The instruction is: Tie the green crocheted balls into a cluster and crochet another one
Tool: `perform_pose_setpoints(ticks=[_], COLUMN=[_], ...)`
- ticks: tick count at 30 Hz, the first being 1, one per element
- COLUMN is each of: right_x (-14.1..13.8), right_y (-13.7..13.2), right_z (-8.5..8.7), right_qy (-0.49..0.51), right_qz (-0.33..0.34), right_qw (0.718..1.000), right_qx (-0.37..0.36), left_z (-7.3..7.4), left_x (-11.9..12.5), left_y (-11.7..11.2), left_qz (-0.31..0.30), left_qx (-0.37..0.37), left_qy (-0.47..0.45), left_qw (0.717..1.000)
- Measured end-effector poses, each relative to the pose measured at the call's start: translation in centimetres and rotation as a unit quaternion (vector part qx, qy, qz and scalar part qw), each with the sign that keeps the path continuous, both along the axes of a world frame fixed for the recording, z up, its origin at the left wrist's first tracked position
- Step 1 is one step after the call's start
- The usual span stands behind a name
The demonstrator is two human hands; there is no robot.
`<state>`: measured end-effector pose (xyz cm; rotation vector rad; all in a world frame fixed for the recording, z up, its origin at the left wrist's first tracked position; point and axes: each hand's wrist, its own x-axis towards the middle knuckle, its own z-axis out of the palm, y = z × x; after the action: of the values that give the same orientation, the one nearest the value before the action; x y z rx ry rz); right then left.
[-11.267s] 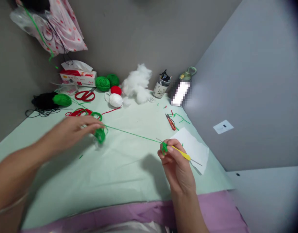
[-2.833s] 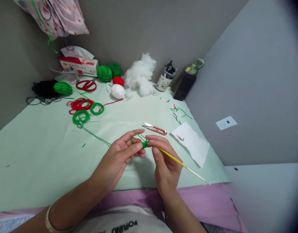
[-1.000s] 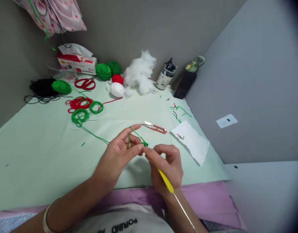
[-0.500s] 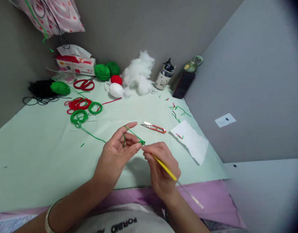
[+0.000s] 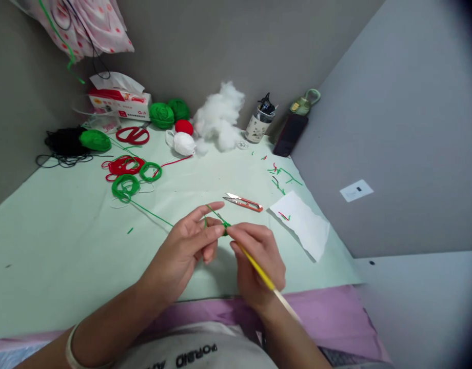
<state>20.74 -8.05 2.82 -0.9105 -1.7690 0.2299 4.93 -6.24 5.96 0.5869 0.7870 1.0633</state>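
Observation:
My left hand [image 5: 192,238] pinches a small piece of green crochet [image 5: 225,228] between thumb and fingers, its index finger stretched out with green yarn [image 5: 153,214] looped over it. That yarn runs back left to a green coil [image 5: 125,188] on the table. In my right hand [image 5: 259,259] is a crochet hook [image 5: 261,269] with a yellow grip, held like a pencil. The hook's metal tip meets the green piece at my left fingertips. Just beyond the hands lie orange-handled thread snips [image 5: 243,202].
Red yarn [image 5: 124,165], red scissors [image 5: 132,135], green balls [image 5: 161,115], a white ball [image 5: 184,143] and stuffing [image 5: 220,115] stand toward the back. A torn paper [image 5: 303,225] with thread scraps lies right, below a phone [image 5: 291,134] and a pen cup [image 5: 260,124]. Walls border the table.
My left hand has turned, lowering its index finger and curling the other fingers under the piece. The hook has tilted steeper, its tip now showing beyond the green piece.

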Motion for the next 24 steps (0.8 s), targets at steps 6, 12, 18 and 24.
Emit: perform_pose_setpoints(ticks=[6, 12, 18, 24], right_x=[0.9, 0.6, -0.3, -0.1], right_y=[1.0, 1.7, 1.1, 0.5], right_z=[1.8, 1.5, 1.0, 0.7], right_qy=[0.227, 0.331, 0.24, 0.031], right_qz=[0.072, 0.118, 0.081, -0.001], right_qw=[0.96, 0.908, 0.946, 0.999], right_qx=[-0.147, -0.228, -0.201, -0.04], left_z=[0.4, 0.4, -0.3, -0.4], left_x=[-0.7, -0.5, 0.4, 0.5], left_y=[0.4, 0.3, -0.2, 0.1], left_qz=[-0.032, -0.019, -0.006, -0.019], left_qx=[-0.008, 0.029, 0.063, -0.013], left_qy=[-0.025, 0.014, 0.057, -0.018], left_qw=[0.999, 0.999, 0.996, 1.0])
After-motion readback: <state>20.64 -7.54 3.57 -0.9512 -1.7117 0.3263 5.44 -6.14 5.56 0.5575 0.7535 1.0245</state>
